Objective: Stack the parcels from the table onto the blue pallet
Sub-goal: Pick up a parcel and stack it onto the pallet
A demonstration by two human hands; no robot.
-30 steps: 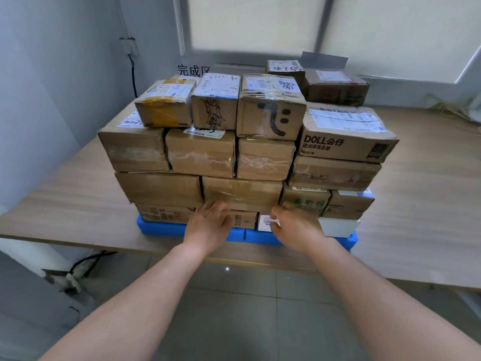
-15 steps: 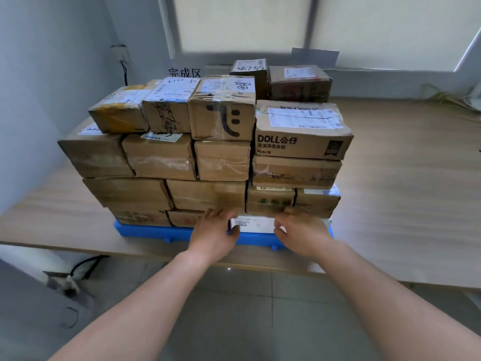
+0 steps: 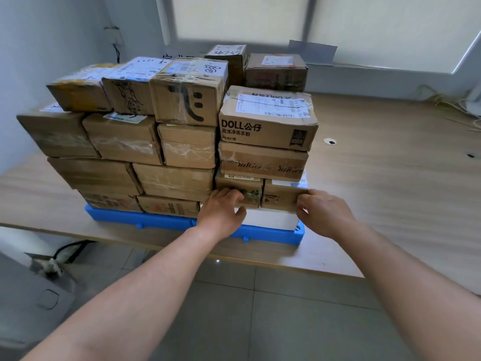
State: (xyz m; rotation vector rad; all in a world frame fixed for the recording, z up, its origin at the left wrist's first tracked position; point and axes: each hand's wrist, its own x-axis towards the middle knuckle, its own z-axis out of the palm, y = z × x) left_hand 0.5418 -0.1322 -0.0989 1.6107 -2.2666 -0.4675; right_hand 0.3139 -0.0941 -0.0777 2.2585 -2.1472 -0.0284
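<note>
Several brown cardboard parcels stand stacked in rows on the blue pallet [image 3: 166,223], which lies on the wooden table [image 3: 390,178] near its front edge. A white box [image 3: 270,218] sits in the bottom row at the front right, under two small brown parcels [image 3: 279,198]. My left hand [image 3: 221,212] rests against the white box's left end and the small parcel above it, fingers spread. My right hand [image 3: 322,213] touches the right corner of the white box and the small parcel over it. The DOLL box [image 3: 268,118] tops the right column.
Two more parcels [image 3: 276,71] stand at the back of the stack. The table stretches bare to the right, with cable holes [image 3: 330,142] in it. A wall is on the left, blinds behind. Cables [image 3: 65,252] lie on the floor under the table's left side.
Both hands have shifted right along the bottom row, from the middle of the stack to the white box's two ends. My view has swung so the stack sits further left.
</note>
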